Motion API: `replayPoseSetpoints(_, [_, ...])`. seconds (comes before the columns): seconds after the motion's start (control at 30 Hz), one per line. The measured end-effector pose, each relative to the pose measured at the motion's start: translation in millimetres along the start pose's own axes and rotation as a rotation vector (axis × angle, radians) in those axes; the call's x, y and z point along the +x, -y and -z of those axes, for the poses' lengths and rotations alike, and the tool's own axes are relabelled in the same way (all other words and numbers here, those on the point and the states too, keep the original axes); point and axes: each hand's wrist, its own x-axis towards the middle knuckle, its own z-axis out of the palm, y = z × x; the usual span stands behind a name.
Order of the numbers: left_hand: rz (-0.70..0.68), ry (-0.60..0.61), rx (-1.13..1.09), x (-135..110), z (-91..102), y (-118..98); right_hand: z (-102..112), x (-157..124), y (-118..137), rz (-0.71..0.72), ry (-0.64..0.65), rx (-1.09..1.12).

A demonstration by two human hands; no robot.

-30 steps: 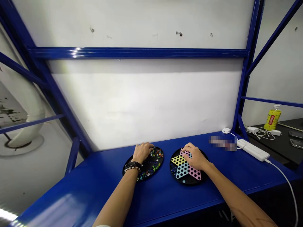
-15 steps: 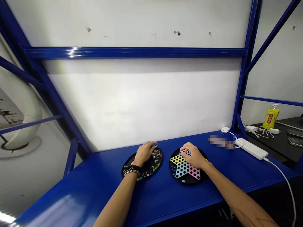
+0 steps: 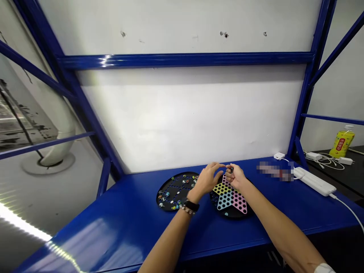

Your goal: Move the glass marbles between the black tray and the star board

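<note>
My left hand (image 3: 207,180), with a dark watch and a bead bracelet at the wrist, reaches across between the two round trays. Its fingers are stretched out, the thumb apart, the index fingertip at the fingers of my right hand (image 3: 237,178). The right hand is curled closed above the star board, around a small dark marble (image 3: 231,170), partly hidden. Under it lies the Chinese checkers board (image 3: 226,199), a star in pink, yellow and light blue with black holes, in a black round tray. Left of it, a black tray (image 3: 173,189) holds several scattered glass marbles.
Both trays rest on a blue tabletop (image 3: 122,216) against a white wall. At the right are a white power strip (image 3: 314,181) with a cable, a blurred packet and a small white adapter (image 3: 279,156). A yellow bottle (image 3: 342,142) stands on a black table beyond the blue frame.
My left hand has moved right, from over the marble tray to my right hand. My right hand has lifted off the star board and curled. The view has shifted slightly.
</note>
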Motion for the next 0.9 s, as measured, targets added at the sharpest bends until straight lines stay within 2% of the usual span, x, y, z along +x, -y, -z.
replayPoseSetpoints(0.07, [0.120, -0.016, -0.004, -11, 14.7, 27, 8, -1, 9, 0.016, -0.016, 0.019])
replayPoseSetpoints(0.13, [0.213, 0.019, 0.016, -25, 29.2, 54, 12, -2, 15, 0.027, -0.025, 0.053])
replayPoseSetpoints(0.23, [0.345, 0.171, 0.053, -41, 39.5, 80, 13, -3, 17, 0.028, -0.035, 0.100])
replayPoseSetpoints(0.33, [0.377, 0.227, 0.088, -45, 33.9, 83, 12, -1, 12, 0.027, -0.049, 0.076])
replayPoseSetpoints(0.47, [0.390, 0.204, 0.224, -35, 20.1, 75, 12, 0, 8, 0.027, -0.051, 0.030])
replayPoseSetpoints(0.57, [0.399, 0.164, 0.279, -31, 14.1, 78, 12, -3, 6, 0.026, -0.025, 0.026])
replayPoseSetpoints(0.73, [0.416, 0.177, 0.276, -31, 7.2, 93, 8, -12, 5, 0.012, 0.074, 0.032])
replayPoseSetpoints(0.9, [0.418, 0.153, 0.230, -31, 5.9, 93, 4, -16, 3, -0.019, 0.075, -0.013])
